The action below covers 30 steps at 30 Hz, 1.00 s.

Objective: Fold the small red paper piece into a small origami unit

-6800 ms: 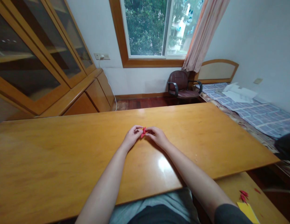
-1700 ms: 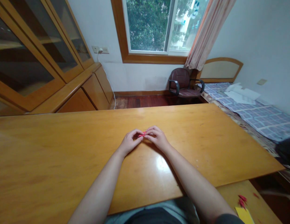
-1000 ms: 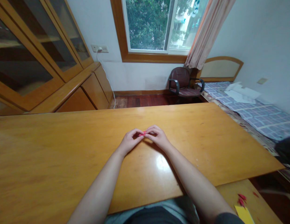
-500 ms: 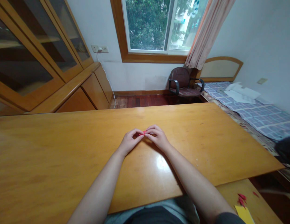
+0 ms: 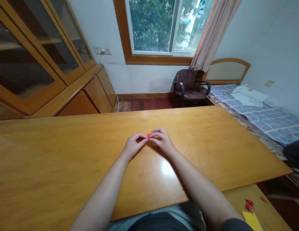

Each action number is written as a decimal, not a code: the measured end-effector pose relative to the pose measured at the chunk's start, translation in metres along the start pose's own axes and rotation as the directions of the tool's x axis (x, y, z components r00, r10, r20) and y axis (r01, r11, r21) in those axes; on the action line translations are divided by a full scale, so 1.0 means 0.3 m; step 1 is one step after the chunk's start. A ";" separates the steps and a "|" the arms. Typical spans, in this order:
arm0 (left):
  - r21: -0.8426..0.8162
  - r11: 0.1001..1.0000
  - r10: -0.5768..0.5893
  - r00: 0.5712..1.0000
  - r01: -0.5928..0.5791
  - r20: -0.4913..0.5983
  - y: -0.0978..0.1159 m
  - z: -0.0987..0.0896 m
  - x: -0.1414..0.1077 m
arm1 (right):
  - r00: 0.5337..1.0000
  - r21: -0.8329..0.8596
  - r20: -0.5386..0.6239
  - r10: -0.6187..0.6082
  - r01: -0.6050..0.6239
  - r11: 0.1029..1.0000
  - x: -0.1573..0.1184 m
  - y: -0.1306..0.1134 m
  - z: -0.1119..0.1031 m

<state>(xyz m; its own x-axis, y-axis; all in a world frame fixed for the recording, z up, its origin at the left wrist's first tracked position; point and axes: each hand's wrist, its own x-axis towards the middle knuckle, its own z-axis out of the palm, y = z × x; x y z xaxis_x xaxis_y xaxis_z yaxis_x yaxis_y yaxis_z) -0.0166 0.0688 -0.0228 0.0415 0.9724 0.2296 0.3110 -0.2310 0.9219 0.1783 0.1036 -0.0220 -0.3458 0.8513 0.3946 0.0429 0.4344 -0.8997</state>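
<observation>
A small piece of red paper (image 5: 149, 135) is pinched between my two hands, just above the wooden table (image 5: 74, 166). My left hand (image 5: 135, 143) grips its left side with thumb and fingertips. From the other side, the thumb and fingers of my right hand (image 5: 162, 140) close on it. The fingertips cover most of the paper, so its folded shape cannot be made out.
On a lower surface at the bottom right lie several small red folded pieces (image 5: 249, 204) and a yellow sheet (image 5: 252, 221). Beyond the table stand a brown armchair (image 5: 186, 85) and a bed (image 5: 265, 118). Glass-door cabinets (image 5: 62, 80) line the left.
My right fingers have lifted slightly, and a little more of the red paper shows between the hands. Otherwise both arms stay in place.
</observation>
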 end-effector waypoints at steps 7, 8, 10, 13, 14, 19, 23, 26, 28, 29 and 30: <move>-0.015 1.000 0.015 1.000 -0.015 -0.012 0.004 -0.001 -0.003 | 1.000 -0.004 0.018 -0.007 0.007 1.000 0.001 0.004 0.000; -0.015 1.000 0.015 1.000 -0.015 -0.013 0.006 -0.001 -0.004 | 1.000 -0.002 0.018 -0.007 0.007 1.000 0.002 0.003 0.000; -0.014 1.000 0.017 1.000 -0.017 -0.015 0.008 0.000 -0.005 | 1.000 -0.004 0.022 -0.004 0.004 1.000 0.002 0.000 -0.001; -0.011 1.000 0.024 1.000 -0.024 -0.019 0.012 0.001 -0.006 | 1.000 -0.021 0.018 -0.003 0.004 1.000 0.003 -0.005 -0.003; -0.011 1.000 0.026 0.999 -0.026 -0.019 0.013 0.001 -0.007 | 1.000 -0.025 0.014 -0.003 0.003 1.000 0.003 -0.006 -0.003; -0.007 0.999 0.043 0.999 -0.043 -0.027 0.020 -0.001 -0.006 | 0.998 0.061 -0.003 0.061 -0.060 0.996 0.007 -0.001 0.000; 0.009 0.999 0.049 0.998 -0.049 -0.029 0.013 0.000 -0.004 | 0.994 0.124 0.019 0.112 -0.113 0.986 0.014 0.004 0.002; 0.022 0.998 0.052 0.998 -0.052 -0.034 0.005 0.002 -0.002 | 0.990 0.171 0.006 0.142 -0.141 0.975 0.017 0.007 0.004; 0.031 0.998 0.056 0.998 -0.055 -0.038 0.004 0.004 -0.002 | 0.985 0.206 -0.019 0.171 -0.164 0.965 0.018 0.009 0.007; 0.035 0.998 0.058 0.998 -0.056 -0.040 0.004 0.004 -0.002 | 0.983 0.205 -0.026 0.180 -0.171 0.964 0.018 0.009 0.009; 0.038 0.998 0.059 0.997 -0.058 -0.042 0.005 0.004 -0.002 | 0.983 0.193 -0.027 0.182 -0.174 0.966 0.018 0.009 0.009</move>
<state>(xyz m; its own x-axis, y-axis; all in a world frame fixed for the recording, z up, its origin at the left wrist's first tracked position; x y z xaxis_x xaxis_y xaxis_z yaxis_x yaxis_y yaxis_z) -0.0149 0.0680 -0.0219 0.0202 0.9547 0.2968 0.3443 -0.2853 0.8944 0.1739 0.1087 -0.0229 -0.3070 0.9238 0.2287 -0.0794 0.2146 -0.9735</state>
